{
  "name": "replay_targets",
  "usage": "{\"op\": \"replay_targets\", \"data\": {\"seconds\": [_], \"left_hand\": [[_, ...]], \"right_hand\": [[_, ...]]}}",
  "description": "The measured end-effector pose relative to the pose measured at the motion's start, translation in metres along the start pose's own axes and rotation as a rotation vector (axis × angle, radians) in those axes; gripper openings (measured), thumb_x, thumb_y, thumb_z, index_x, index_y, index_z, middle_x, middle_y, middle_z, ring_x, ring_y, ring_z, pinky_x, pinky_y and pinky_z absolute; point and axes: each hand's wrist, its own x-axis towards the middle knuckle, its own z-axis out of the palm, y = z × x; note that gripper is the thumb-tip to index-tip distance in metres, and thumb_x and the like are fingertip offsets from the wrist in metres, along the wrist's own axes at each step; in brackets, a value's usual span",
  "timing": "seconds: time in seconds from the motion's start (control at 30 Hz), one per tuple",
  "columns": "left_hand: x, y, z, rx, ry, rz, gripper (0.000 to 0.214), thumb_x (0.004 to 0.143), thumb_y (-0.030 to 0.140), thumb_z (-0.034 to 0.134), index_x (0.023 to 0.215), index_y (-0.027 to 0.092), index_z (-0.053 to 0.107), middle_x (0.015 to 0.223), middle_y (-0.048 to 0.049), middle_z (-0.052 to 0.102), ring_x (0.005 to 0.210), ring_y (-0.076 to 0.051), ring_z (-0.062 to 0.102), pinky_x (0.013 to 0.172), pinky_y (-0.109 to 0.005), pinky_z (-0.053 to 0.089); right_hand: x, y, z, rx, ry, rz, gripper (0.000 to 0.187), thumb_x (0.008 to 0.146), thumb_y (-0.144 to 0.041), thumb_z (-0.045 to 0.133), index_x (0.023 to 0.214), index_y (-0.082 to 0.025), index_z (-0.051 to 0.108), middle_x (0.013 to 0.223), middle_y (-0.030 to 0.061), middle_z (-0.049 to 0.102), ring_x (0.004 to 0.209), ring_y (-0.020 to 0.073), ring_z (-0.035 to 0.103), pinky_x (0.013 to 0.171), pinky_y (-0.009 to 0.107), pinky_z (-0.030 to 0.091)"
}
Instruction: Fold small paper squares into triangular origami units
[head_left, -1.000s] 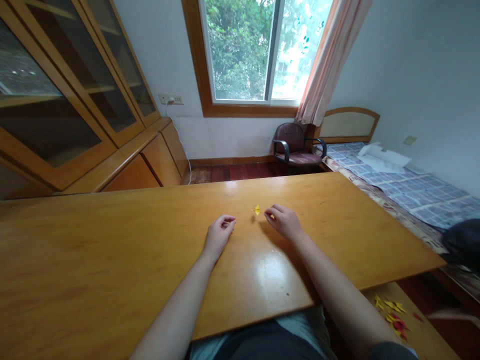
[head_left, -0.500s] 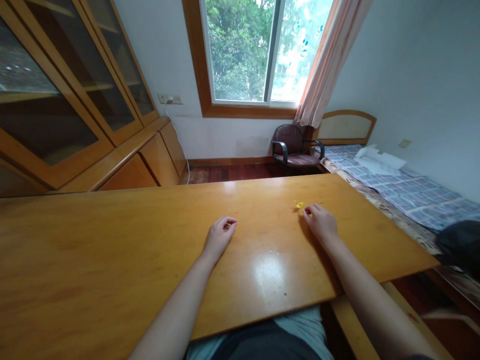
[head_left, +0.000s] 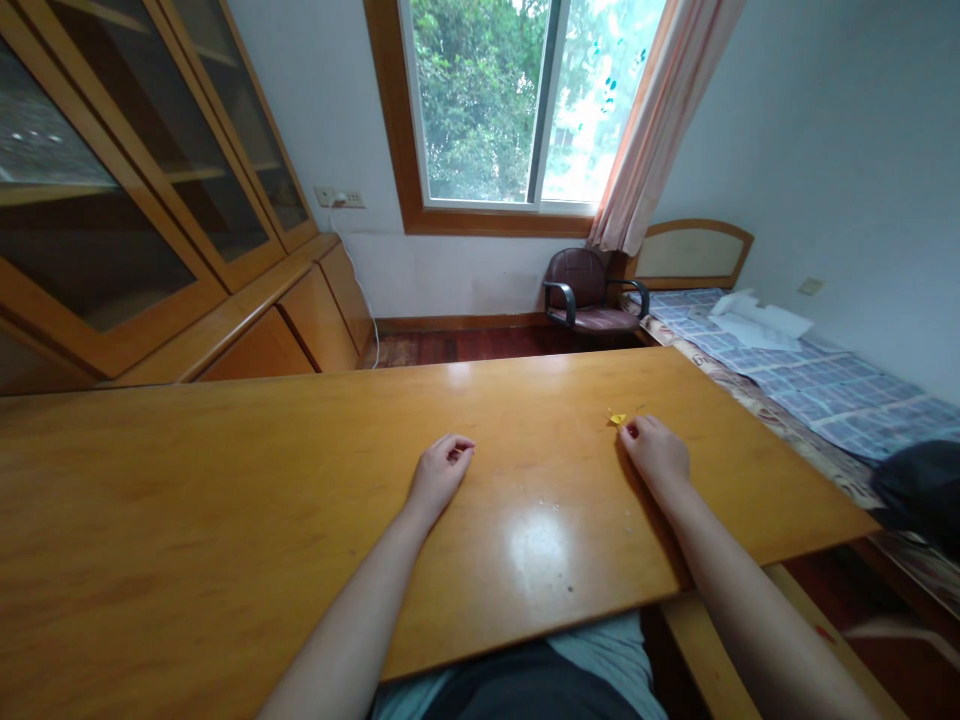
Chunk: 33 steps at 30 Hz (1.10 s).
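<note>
A small yellow folded-paper figure (head_left: 616, 419) with thin pointed ends is on or just over the right part of the wooden table (head_left: 225, 520). The fingertips of my right hand (head_left: 657, 455) are pinched together at its near right edge. It is too small to make out its exact shape. My left hand (head_left: 441, 470) rests on its side on the tabletop, left of the figure and well apart from it. Its fingers are curled towards the thumb, and nothing shows in them.
Small shiny specks and a dark spot (head_left: 570, 589) mark the tabletop near me. Beyond the table stands a maroon armchair (head_left: 589, 290) under the window. A bed (head_left: 840, 390) with white sheets of material runs along the right; a glass-door cabinet (head_left: 195, 330) lines the left.
My right hand has moved slightly right and towards me, and the yellow folded-paper figure has moved with it. My left hand is practically still.
</note>
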Motion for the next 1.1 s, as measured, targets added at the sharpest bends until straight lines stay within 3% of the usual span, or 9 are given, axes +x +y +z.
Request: {"op": "replay_targets", "data": {"seconds": [0.67,0.8,0.9,1.03,1.1], "left_hand": [[0.0,-0.002,0.0,0.027,-0.002,0.017,0.012,0.081,0.027,0.059,0.081,0.02,0.069,0.08,-0.0036,0.07,0.073,-0.018,0.064,0.069,-0.028,0.049],[-0.001,-0.002,-0.001,0.057,0.002,0.032,0.014,0.084,0.028,0.057,0.084,0.02,0.068,0.083,-0.0042,0.07,0.075,-0.018,0.065,0.069,-0.029,0.05],[-0.001,0.003,-0.003,0.149,-0.034,0.099,0.015,0.086,0.026,0.055,0.09,0.02,0.068,0.089,-0.0054,0.071,0.082,-0.02,0.067,0.077,-0.031,0.053],[-0.001,0.016,-0.007,0.31,-0.129,0.235,0.026,0.088,0.026,0.056,0.112,0.021,0.065,0.113,-0.0091,0.069,0.109,-0.025,0.063,0.1,-0.04,0.047],[-0.002,0.023,-0.01,0.389,-0.208,0.27,0.041,0.089,0.032,0.057,0.129,0.021,0.057,0.132,-0.0111,0.06,0.126,-0.027,0.054,0.11,-0.043,0.04]], "right_hand": [[-0.006,-0.017,-0.008,0.066,-0.006,-0.071,0.021,0.089,-0.035,0.06,0.078,-0.02,0.068,0.083,0.0043,0.069,0.065,0.0161,0.058,0.053,0.026,0.027],[-0.011,-0.03,-0.011,0.241,-0.035,-0.217,0.021,0.091,-0.034,0.056,0.083,-0.02,0.069,0.085,0.0049,0.069,0.069,0.0172,0.061,0.058,0.026,0.038],[-0.016,-0.045,-0.016,0.428,-0.095,-0.435,0.022,0.094,-0.031,0.052,0.09,-0.02,0.07,0.09,0.0073,0.069,0.077,0.0193,0.064,0.069,0.03,0.048],[-0.024,-0.07,-0.026,0.59,-0.18,-0.702,0.023,0.094,-0.03,0.056,0.112,-0.022,0.069,0.11,0.0109,0.068,0.101,0.0253,0.063,0.09,0.042,0.051],[-0.027,-0.082,-0.031,0.627,-0.217,-0.769,0.034,0.093,-0.032,0.06,0.126,-0.023,0.062,0.123,0.0123,0.063,0.112,0.0274,0.059,0.097,0.046,0.05]]}}
